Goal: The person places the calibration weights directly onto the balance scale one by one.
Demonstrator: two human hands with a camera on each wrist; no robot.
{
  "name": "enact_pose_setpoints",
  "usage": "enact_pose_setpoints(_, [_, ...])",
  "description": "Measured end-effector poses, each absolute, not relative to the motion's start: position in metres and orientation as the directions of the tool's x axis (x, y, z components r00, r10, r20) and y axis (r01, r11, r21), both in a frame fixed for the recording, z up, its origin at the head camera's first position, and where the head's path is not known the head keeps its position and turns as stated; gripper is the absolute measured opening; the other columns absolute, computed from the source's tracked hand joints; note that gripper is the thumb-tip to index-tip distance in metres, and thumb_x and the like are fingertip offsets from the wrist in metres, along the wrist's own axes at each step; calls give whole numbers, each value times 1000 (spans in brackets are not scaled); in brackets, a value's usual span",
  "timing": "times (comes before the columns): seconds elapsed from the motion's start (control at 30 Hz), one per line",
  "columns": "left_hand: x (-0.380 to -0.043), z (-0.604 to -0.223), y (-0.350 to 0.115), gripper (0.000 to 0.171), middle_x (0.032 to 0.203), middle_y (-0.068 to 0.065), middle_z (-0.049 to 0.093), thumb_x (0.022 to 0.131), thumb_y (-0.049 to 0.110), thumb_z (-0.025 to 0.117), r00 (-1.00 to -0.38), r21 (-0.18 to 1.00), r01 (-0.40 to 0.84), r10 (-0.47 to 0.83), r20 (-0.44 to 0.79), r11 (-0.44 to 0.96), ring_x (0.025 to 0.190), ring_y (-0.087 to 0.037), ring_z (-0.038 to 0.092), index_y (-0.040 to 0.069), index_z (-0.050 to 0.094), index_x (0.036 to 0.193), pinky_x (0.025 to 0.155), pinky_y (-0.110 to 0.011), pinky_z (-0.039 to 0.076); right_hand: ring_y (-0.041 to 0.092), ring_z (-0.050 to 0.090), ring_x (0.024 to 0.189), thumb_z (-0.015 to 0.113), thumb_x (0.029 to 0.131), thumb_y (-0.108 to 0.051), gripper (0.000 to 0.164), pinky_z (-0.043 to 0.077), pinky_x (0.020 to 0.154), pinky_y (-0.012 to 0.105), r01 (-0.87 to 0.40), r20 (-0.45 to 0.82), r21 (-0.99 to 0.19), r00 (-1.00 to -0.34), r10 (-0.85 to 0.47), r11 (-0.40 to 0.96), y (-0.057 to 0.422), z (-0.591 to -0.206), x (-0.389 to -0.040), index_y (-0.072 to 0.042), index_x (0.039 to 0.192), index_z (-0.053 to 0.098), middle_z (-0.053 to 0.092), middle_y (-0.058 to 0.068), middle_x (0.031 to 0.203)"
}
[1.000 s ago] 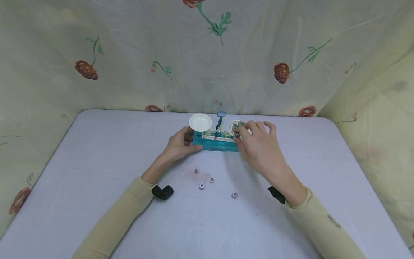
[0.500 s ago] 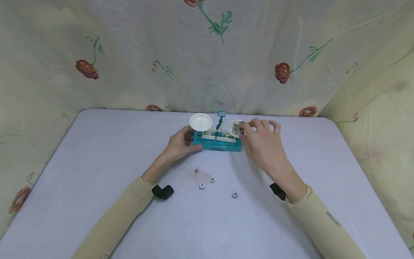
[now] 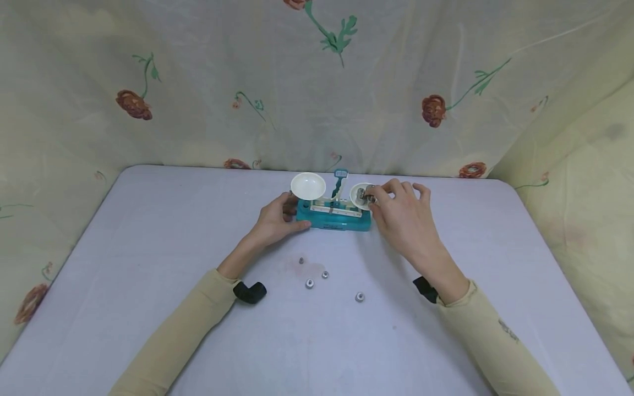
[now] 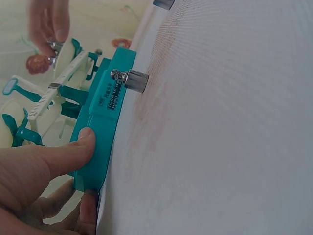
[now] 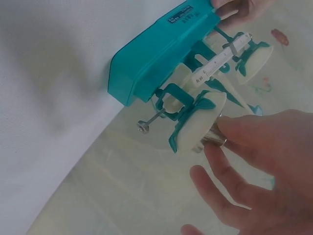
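A teal balance scale (image 3: 337,222) stands near the far side of the table. My left hand (image 3: 274,221) grips its left end, thumb along the front of the base (image 4: 100,137). The left white pan (image 3: 308,187) holds nothing. At the right pan (image 3: 354,201), my right hand (image 3: 403,223) pinches a shiny metal weight (image 5: 215,137) between thumb and index finger, down at the pan's surface. Another metal weight (image 3: 361,194) stands in that pan beside the fingertips. My other right fingers are spread apart, off the scale.
Several small metal weights lie in front of the scale, among them a larger one (image 3: 360,297) nearest me and a tiny one (image 3: 301,260). A flowered cloth (image 3: 198,126) hangs behind the white-covered table (image 3: 163,231).
My right hand has moved slightly right and back, bringing the pinched weight from over the pan's front edge into the right pan. My left hand has stayed on the base.
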State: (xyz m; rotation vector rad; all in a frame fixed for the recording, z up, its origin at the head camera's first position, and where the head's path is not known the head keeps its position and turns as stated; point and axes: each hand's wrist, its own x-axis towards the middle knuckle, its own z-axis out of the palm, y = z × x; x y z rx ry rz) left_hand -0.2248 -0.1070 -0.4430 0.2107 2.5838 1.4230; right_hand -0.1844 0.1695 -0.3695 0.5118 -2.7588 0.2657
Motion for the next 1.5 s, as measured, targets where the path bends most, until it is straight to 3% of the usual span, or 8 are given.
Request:
enact_pose_setpoints(0.27, [-225,-444,-107,75,158,-19,57,95,17,84,-973,848,37,212,-90,529,140,-35,61,3,46,158,118,-45,54,43,65,115,71,103,-10,16,35,117,74,-372,352,-153,-886,-301,915,170,-369,-187,-7,118,77,73,19,116])
enact_pose_setpoints(1.13, [-223,-442,-106,74,158,-19,56,95,17,84,-975,845,33,203,-90,533,140,-36,61,4,47,158,118,-46,54,43,65,115,73,103,-12,17,37,116,75,-376,356,-161,-884,-302,912,171,-371,-189,-9,119,76,74,19,118])
enact_pose_setpoints(1.23, [-223,-442,-106,74,158,-19,56,95,17,84,-975,846,33,203,-90,532,140,-37,61,4,47,158,118,-47,54,44,67,115,74,103,-14,21,39,114,74,-379,363,-180,-883,-297,908,173,-371,-189,-9,123,74,72,20,121])
enact_pose_setpoints(1.5, [-223,-443,-106,76,159,-20,56,95,17,85,-975,849,39,208,-85,528,140,-37,61,3,46,158,118,-47,54,47,64,127,69,107,-31,54,46,107,72,-336,274,-277,-925,-261,900,178,-371,-193,-3,151,54,62,24,142])
